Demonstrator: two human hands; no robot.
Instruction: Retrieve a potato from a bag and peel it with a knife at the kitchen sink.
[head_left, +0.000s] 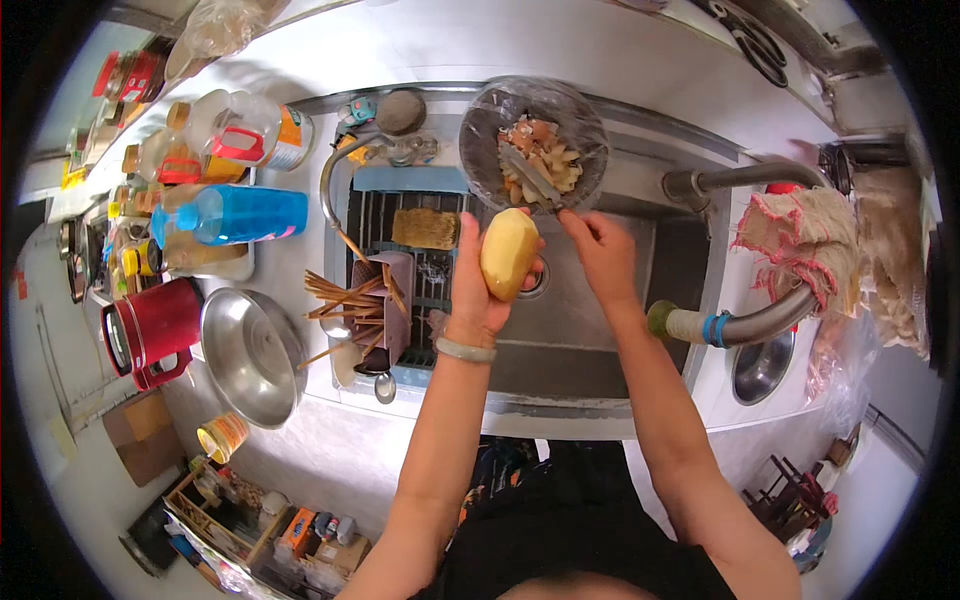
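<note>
A peeled potato rests in my left hand, held upright over the stainless steel sink. My right hand grips the end of a grey peeler or knife, whose exact kind I cannot tell. The tool reaches over a bowl lined with clear plastic at the sink's back edge. Peelings and eggshell pieces lie inside the bowl. A pale bangle is around my left wrist.
On the left are a drying rack with a scrubbing sponge, a chopstick holder, a steel basin and a blue soap bottle. A curved faucet reaches in from the right, a cloth draped over it.
</note>
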